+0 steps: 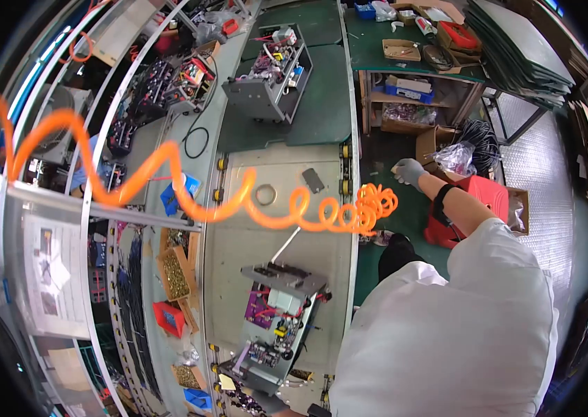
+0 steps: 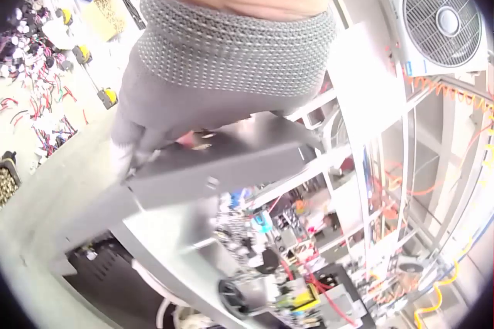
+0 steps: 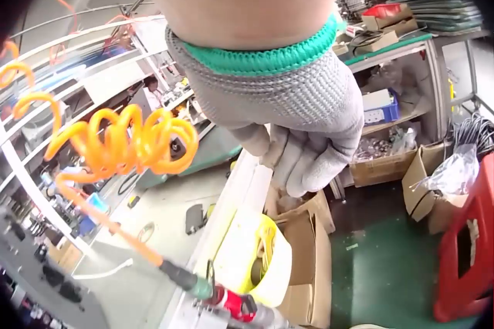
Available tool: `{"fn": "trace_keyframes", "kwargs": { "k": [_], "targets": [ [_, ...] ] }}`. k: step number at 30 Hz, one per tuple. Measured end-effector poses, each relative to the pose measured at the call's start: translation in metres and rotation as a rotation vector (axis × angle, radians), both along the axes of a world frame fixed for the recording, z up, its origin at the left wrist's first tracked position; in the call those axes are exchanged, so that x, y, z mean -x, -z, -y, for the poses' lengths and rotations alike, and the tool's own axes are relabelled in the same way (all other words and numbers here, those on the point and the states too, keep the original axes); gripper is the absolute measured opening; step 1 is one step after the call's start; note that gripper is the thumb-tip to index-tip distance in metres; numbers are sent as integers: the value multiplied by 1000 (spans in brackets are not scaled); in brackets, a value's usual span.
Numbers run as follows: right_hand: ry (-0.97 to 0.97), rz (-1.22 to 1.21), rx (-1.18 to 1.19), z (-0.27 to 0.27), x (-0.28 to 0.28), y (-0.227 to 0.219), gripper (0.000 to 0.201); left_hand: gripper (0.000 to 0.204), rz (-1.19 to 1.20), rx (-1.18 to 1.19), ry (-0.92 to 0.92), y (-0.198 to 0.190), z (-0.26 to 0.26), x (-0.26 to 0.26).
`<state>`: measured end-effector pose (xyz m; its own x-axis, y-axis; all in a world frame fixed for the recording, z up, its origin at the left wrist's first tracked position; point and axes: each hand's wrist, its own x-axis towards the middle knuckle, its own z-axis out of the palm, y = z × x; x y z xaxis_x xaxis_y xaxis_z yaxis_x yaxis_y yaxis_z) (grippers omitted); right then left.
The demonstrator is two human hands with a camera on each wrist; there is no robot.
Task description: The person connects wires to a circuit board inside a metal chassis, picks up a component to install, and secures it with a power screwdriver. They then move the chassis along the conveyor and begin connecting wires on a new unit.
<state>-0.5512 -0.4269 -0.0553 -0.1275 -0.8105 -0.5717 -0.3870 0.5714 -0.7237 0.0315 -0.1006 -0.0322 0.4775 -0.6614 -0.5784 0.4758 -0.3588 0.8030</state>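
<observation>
My left hand, in a grey knit glove, grips the edge of a grey metal panel on an electronics chassis. In the head view this chassis sits on the near part of the conveyor bench, with wiring, a purple board and a white component inside; the left hand is mostly hidden behind it. Stretched out to the right, past the bench edge, my gloved right hand hangs with loosely curled fingers and nothing in them. Below it in the right wrist view are a cardboard box and a white-and-yellow tub.
An orange coiled air hose crosses above the bench, ending at a red-collared tool. A second chassis stands farther along. Parts boxes line the left side. A red plastic stool stands on the floor at right.
</observation>
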Motion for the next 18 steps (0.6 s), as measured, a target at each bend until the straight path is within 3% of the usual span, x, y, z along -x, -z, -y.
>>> {"fn": "trace_keyframes", "kwargs": {
  "k": [2,3,6,9,12,13,15,18],
  "targets": [
    [-117,-5,-29,38,-6,20,20,46,29,-31,-14,-5,40,22],
    [-255,-272,164,50,-11,35,22,47,38,-54,-32,-8,53,36],
    [-554,-500,359,80,-35,-5,28,52,79,-126,-79,-20,86,66],
    [-849,-655,531,124,-51,-12,51,57,116,-196,-123,-23,108,89],
    [-964,-689,788,162,-57,0,61,63,142,-282,-169,-22,105,108],
    [-973,-674,783,170,-57,11,61,65,155,-308,-183,-24,102,110],
    [-1083,-667,505,185,-64,30,66,69,187,-353,-212,-28,95,108],
    [-1071,-610,476,183,-64,25,76,76,229,-416,-253,-34,74,97]
  ]
}}
